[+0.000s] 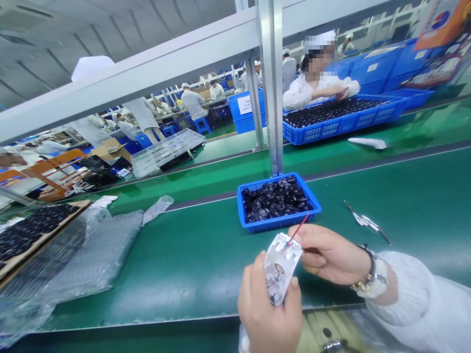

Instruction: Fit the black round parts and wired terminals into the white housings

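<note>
My left hand (268, 309) is closed round the lower end of a white plastic part (280, 267), held upright over the near edge of the green table. A round metal piece and thin wires show on the part's face. My right hand (329, 255) pinches the part's top end, where a red wire (299, 228) sticks up. A watch sits on my right wrist. Just beyond my hands stands a small blue tray (278, 223) filled with several small black parts.
Tweezers (368, 223) lie on the green mat to the right. Bubble wrap (84, 255) and a tray of black parts (25, 235) lie at left. A metal post (271, 88) rises behind the tray. Across the belt, a person works at a large blue crate (342, 127).
</note>
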Demonstrator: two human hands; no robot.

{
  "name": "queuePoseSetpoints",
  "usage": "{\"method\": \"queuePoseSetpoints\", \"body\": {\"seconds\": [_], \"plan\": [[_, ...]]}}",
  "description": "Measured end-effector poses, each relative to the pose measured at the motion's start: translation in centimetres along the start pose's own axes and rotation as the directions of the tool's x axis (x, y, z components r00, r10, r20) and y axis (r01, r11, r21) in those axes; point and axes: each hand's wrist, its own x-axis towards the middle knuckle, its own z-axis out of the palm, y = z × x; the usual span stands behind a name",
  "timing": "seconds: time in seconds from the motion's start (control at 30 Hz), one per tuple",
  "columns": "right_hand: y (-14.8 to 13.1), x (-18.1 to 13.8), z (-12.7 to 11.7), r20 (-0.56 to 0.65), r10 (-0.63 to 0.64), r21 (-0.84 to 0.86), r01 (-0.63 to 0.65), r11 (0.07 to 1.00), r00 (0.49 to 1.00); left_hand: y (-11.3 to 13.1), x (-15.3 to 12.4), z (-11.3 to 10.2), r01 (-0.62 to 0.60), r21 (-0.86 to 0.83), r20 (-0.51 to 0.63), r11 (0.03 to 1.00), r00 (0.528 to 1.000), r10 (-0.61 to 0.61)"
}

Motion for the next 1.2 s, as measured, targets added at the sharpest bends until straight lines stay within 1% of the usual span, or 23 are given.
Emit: {"method": "queuePoseSetpoints", "body": {"seconds": [0.1,0.17,0.2,0.23,0.27,0.3,0.33,0.37,0.4,0.43,0.47,0.5,0.57,0.67,0.7,0.73,0.8,0.87,0.9,0.97,1.03,1.1,1.2], "plan": [[0.2,-0.1,0.7,-0.080,-0.100,-0.154,0.087,0.984,0.992,0.2,0.4,0.0,0.063,0.000,0.076,0.998,0.995,-0.062],[0.6,-0.3,1.1,-0.135,-0.292,-0.391,0.220,0.894,0.947,0.0,0.7,-0.1,0.128,0.005,0.207,0.992,0.970,-0.127],[0.8,-0.3,1.3,-0.139,-0.428,-0.553,0.289,0.782,0.893,-0.3,0.7,0.0,0.192,-0.011,0.291,0.981,0.939,-0.181],[1.1,-0.3,1.4,-0.099,-0.569,-0.713,0.340,0.613,0.816,-0.6,0.7,0.0,0.287,-0.042,0.373,0.957,0.893,-0.252],[1.4,-0.2,1.4,-0.016,-0.682,-0.840,0.359,0.406,0.732,-1.0,0.5,0.2,0.410,-0.080,0.446,0.908,0.830,-0.335],[1.6,-0.1,1.4,0.090,-0.749,-0.917,0.349,0.196,0.657,-1.4,0.2,0.4,0.547,-0.118,0.507,0.829,0.751,-0.424],[1.7,0.2,1.3,0.194,-0.771,-0.946,0.324,0.017,0.606,-1.9,-0.2,0.6,0.679,-0.148,0.555,0.719,0.659,-0.508],[1.8,0.5,1.2,0.279,-0.763,-0.946,0.303,-0.114,0.583,-2.4,-0.6,0.9,0.784,-0.168,0.591,0.598,0.565,-0.576],[1.8,0.9,1.0,0.335,-0.745,-0.937,0.288,-0.197,0.577,-2.9,-1.0,1.1,0.856,-0.180,0.613,0.484,0.482,-0.626],[1.8,1.2,0.8,0.362,-0.729,-0.930,0.275,-0.242,0.581,-3.3,-1.4,1.3,0.901,-0.189,0.623,0.390,0.417,-0.662],[1.7,1.6,0.7,0.375,-0.714,-0.926,0.269,-0.264,0.591,-3.7,-1.6,1.4,0.927,-0.196,0.627,0.321,0.370,-0.686],[1.7,1.9,0.5,0.387,-0.697,-0.922,0.272,-0.277,0.603,-4.0,-1.8,1.4,0.936,-0.210,0.623,0.282,0.350,-0.699],[1.9,2.2,0.4,0.415,-0.637,-0.910,0.295,-0.291,0.650,-4.4,-1.7,1.5,0.931,-0.230,0.616,0.282,0.364,-0.698],[2.3,2.2,0.4,0.432,-0.516,-0.900,0.320,-0.295,0.740,-5.2,-1.1,1.4,0.902,-0.228,0.613,0.366,0.426,-0.665],[2.3,2.3,0.2,0.431,-0.483,-0.900,0.325,-0.291,0.762,-5.5,-0.9,1.3,0.903,-0.233,0.616,0.360,0.424,-0.664],[2.1,2.5,-0.1,0.435,-0.455,-0.898,0.336,-0.285,0.777,-6.0,-0.7,1.3,0.914,-0.247,0.621,0.320,0.403,-0.672],[1.1,3.4,-1.1,0.447,-0.459,-0.894,0.359,-0.269,0.768,-6.9,-0.3,1.1,0.938,-0.288,0.656,0.195,0.342,-0.673],[-0.7,5.4,-2.7,0.406,-0.492,-0.912,0.302,-0.279,0.770,-7.8,0.0,0.8,0.944,-0.315,0.713,0.102,0.306,-0.631],[-1.8,6.7,-3.7,0.355,-0.494,-0.925,0.221,-0.309,0.794,-8.3,0.2,0.7,0.943,-0.323,0.738,0.082,0.305,-0.601],[-3.7,9.7,-5.5,0.214,-0.388,-0.901,0.027,-0.433,0.896,-8.9,0.6,0.4,0.938,-0.340,0.771,0.073,0.322,-0.549],[-4.8,12.5,-6.8,0.109,-0.255,-0.834,-0.051,-0.550,0.961,-9.4,1.0,0.1,0.935,-0.349,0.786,0.070,0.333,-0.522],[-5.1,14.6,-7.5,0.082,-0.186,-0.798,-0.047,-0.601,0.979,-9.8,1.3,0.0,0.934,-0.350,0.791,0.077,0.339,-0.510],[-4.7,16.2,-7.8,0.083,-0.161,-0.781,-0.037,-0.624,0.984,-10.0,1.8,-0.2,0.928,-0.362,0.788,0.090,0.356,-0.502]]}}
